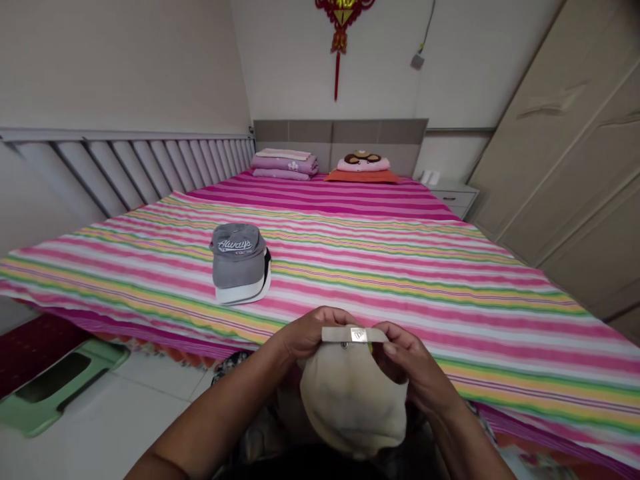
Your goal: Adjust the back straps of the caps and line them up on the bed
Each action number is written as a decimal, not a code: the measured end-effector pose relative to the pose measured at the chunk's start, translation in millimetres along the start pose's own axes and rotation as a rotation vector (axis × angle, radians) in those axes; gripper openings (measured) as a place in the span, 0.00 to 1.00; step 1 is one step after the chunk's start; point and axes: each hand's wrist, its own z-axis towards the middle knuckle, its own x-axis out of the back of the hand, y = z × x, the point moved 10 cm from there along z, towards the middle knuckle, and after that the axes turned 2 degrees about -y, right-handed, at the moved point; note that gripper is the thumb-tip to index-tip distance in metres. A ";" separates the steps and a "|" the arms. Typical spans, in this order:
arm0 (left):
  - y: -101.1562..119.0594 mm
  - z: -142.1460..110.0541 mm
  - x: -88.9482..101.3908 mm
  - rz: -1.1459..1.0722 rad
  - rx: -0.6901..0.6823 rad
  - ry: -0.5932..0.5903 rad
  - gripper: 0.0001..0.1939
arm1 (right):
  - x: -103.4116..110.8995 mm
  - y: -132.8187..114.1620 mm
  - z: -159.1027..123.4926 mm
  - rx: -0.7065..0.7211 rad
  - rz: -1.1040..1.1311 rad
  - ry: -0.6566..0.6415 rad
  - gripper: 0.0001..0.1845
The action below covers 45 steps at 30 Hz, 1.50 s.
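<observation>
Wide bed under a pink, yellow and green striped sheet (400, 267) filling the view, with a folded lilac quilt (284, 164) lying near the headboard and a grey cotton baseball cap (238, 257) resting well apart from the hands. Cream cloth cap (351, 403) hanging back-side up just off the bed's near edge, supported only by its pale fabric strap (350, 335). Left grip (307, 333) and right grip (405, 360) clamping that strap's two ends, keeping it stretched level and its small metallic buckle (358, 335) facing upward in clear view

Matt cloth cap (350, 400), shiny metal buckle (358, 335)
</observation>
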 end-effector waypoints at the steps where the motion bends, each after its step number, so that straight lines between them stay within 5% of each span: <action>1: -0.4 0.5 0.6 0.042 0.000 0.011 0.11 | -1.1 -1.2 -0.4 0.003 -0.012 -0.001 0.18; 19: -18.0 2.1 12.6 0.169 0.026 0.173 0.12 | -2.4 1.8 -1.6 0.033 -0.045 0.137 0.15; 28: 4.8 -10.7 47.8 -0.117 -0.206 0.274 0.15 | 40.7 -5.1 14.5 0.131 0.294 0.248 0.16; 31: 9.4 -11.8 55.3 -0.136 -0.253 0.274 0.16 | 32.8 14.2 18.0 0.004 0.148 0.134 0.15; 34: 20.3 -14.7 64.4 -0.169 -0.313 0.318 0.15 | -3.4 47.3 14.6 -0.205 0.085 -0.168 0.21; 36: 22.1 -15.5 71.0 -0.231 -0.283 0.344 0.13 | -17.4 56.3 13.7 -0.241 0.145 -0.247 0.19; 41: -8.6 -12.5 83.3 -0.388 0.009 0.222 0.15 | 13.3 34.9 33.0 -0.028 0.363 0.076 0.10; 45: -39.0 -22.1 100.7 -0.378 -0.056 0.104 0.16 | 34.8 28.6 44.8 -0.022 0.335 0.193 0.11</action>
